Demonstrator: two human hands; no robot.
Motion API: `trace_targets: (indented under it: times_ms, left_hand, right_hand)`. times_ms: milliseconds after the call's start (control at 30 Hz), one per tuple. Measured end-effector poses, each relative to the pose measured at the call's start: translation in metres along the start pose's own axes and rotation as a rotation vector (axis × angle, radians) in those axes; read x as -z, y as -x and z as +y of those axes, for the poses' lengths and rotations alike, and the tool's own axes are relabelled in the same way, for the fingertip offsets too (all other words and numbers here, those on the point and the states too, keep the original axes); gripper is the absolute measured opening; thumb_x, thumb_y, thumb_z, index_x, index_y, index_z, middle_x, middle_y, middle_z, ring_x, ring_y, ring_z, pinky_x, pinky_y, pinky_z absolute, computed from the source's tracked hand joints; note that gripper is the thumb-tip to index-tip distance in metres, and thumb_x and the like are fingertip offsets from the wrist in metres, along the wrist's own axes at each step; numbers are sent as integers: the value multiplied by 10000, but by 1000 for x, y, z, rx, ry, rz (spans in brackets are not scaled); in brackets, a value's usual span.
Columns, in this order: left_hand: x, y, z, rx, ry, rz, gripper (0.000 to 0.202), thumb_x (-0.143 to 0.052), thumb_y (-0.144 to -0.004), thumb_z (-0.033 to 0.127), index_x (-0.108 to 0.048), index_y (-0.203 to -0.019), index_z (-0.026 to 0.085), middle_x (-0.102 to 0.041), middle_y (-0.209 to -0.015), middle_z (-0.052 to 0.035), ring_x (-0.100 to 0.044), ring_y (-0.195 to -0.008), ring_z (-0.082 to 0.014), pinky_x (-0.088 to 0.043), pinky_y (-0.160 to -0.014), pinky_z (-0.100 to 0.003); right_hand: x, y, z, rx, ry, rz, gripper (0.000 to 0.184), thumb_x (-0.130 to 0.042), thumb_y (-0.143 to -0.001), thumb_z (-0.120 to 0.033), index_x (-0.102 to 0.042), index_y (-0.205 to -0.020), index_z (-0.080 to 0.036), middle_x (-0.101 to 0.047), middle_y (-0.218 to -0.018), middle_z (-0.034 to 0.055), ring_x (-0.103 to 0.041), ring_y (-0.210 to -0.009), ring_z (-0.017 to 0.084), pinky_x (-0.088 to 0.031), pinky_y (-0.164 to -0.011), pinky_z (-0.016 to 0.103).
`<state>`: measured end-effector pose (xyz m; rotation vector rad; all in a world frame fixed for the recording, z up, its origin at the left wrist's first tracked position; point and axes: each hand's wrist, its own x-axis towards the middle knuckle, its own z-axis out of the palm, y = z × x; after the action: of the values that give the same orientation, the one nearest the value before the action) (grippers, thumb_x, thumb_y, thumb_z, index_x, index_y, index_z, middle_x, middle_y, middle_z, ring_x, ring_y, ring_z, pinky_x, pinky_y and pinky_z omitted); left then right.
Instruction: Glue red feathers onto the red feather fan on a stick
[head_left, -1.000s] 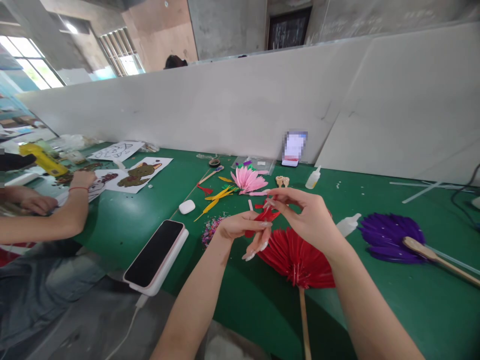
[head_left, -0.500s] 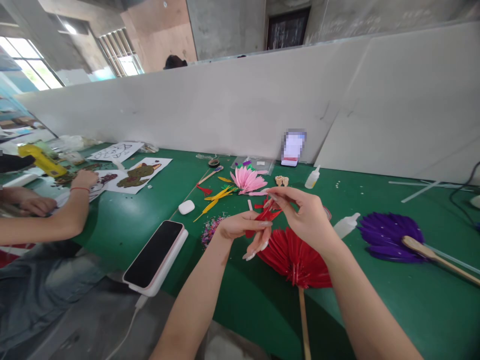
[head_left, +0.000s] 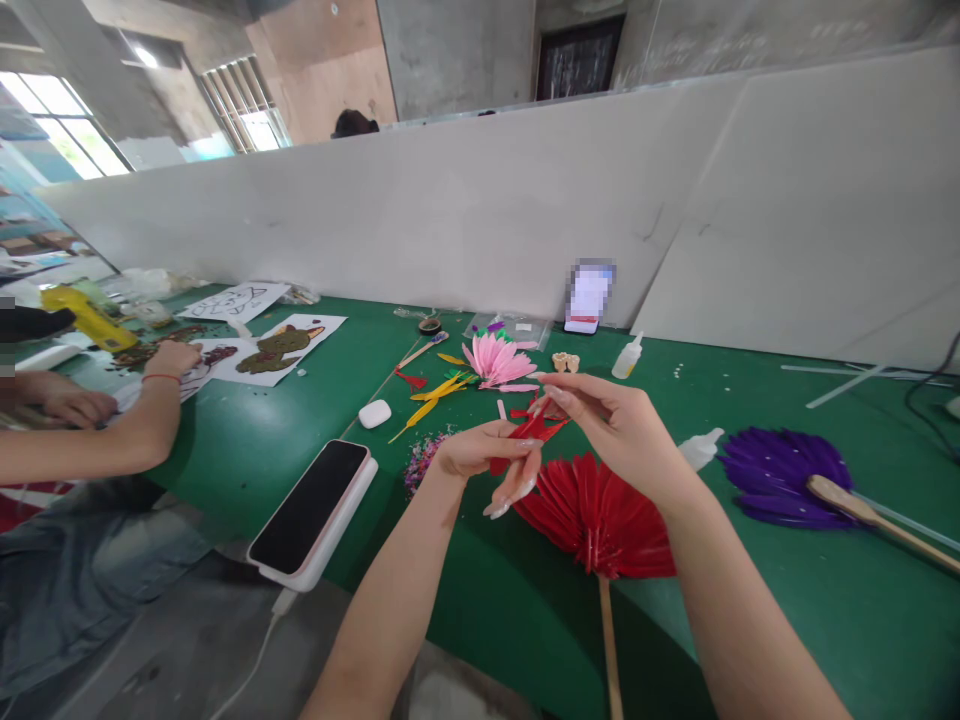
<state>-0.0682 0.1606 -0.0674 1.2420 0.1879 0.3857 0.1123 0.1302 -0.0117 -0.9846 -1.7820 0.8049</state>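
Above the green table my left hand [head_left: 480, 455] grips a red feather [head_left: 534, 428] between thumb and fingers, palm turned up. The fingertips of my right hand [head_left: 619, 415] are pinched together at the feather's upper end; part of it is hidden behind them. Below both hands lies a red feather fan [head_left: 592, 515] with a wooden handle [head_left: 609, 640], partly covered by my right forearm. Scraps of colourful confetti-like bits [head_left: 424, 462] sit to the left of my left hand. Pink feathers [head_left: 499, 358] and yellow feathers [head_left: 431, 398] are spread just beyond.
A purple feather fan [head_left: 787, 475] lies at the right. Glue bottles [head_left: 628, 356] stand or lie nearby. A phone [head_left: 590, 297] leans on the white partition [head_left: 450, 220]; another phone [head_left: 311, 515] with a cable is front left. A co-worker's arm [head_left: 112, 445] works over pictures at far left.
My right hand has shifted very slightly right, still pinching at the feather. My left hand keeps its grip in nearly the same place.
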Motion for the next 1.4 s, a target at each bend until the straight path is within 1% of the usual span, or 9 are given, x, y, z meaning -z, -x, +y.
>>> trace_targets:
  times_ms: [100,200,367,600,800,967,1100,1267,1400]
  left_hand:
    - [0,0,0,-10,2,-8,403,-511,-850,434,-625,-653,101,-572,-372,-55,-527,-357,-149,-398,-549,-294]
    - [2,0,-1,-2,-14,-4,399,-518,-845,434,-624,-648,105,-579,-382,-55,-539,-374,-150,-412,-587,-300]
    - [3,-1,-2,35,-37,-17,408,-514,-850,441,-635,-664,98,-586,-399,-57,-555,-410,-148,-419,-632,-299]
    - [3,-1,-2,23,-19,-22,406,-514,-857,420,-642,-666,86,-596,-418,-67,-559,-418,-147,-416,-624,-295]
    - [4,-1,-4,36,-3,11,418,-513,-842,456,-607,-634,106,-572,-382,-52,-524,-376,-143,-417,-585,-299]
    - [4,0,-4,19,11,18,406,-509,-849,429,-617,-646,95,-576,-387,-58,-526,-366,-147,-402,-557,-293]
    - [3,0,-3,24,10,44,417,-524,-829,456,-605,-626,101,-569,-382,-57,-514,-355,-144,-407,-567,-305]
    - [1,-1,-1,-33,19,22,399,-518,-840,433,-607,-642,98,-564,-368,-55,-516,-337,-145,-391,-525,-286]
    - [0,-1,-2,-59,22,15,392,-520,-843,413,-607,-623,101,-566,-368,-57,-515,-337,-146,-395,-520,-282]
  right_hand:
    - [2,1,-1,-23,11,13,260,-606,-819,-266,-646,-1069,-204,-717,-889,41,-677,-844,191,-548,-762,310]
    - [2,0,1,-16,53,63,213,-631,-792,-241,-660,-1001,-205,-719,-852,32,-677,-806,186,-548,-751,312]
    - [5,0,5,-6,100,83,111,-612,-808,-262,-674,-885,-213,-726,-842,30,-677,-777,191,-542,-697,308]
    - [1,-1,5,-11,49,82,156,-555,-856,-310,-662,-875,-198,-713,-775,32,-669,-728,184,-523,-665,298]
    - [-4,-1,3,30,103,102,177,-477,-903,-283,-624,-868,-189,-687,-777,36,-649,-738,174,-502,-687,287]
    - [-6,-2,2,64,172,102,210,-425,-928,-306,-591,-855,-200,-673,-740,43,-633,-687,177,-489,-656,286]
    - [-6,-2,5,50,131,107,250,-413,-932,-344,-609,-874,-199,-674,-734,41,-644,-700,177,-504,-674,284]
    - [-3,-2,7,4,-17,60,203,-533,-871,-350,-638,-972,-208,-711,-884,50,-676,-816,193,-538,-745,309]
    - [-2,-2,7,-11,-87,75,171,-636,-796,-311,-653,-920,-195,-715,-924,61,-677,-848,199,-545,-780,331]
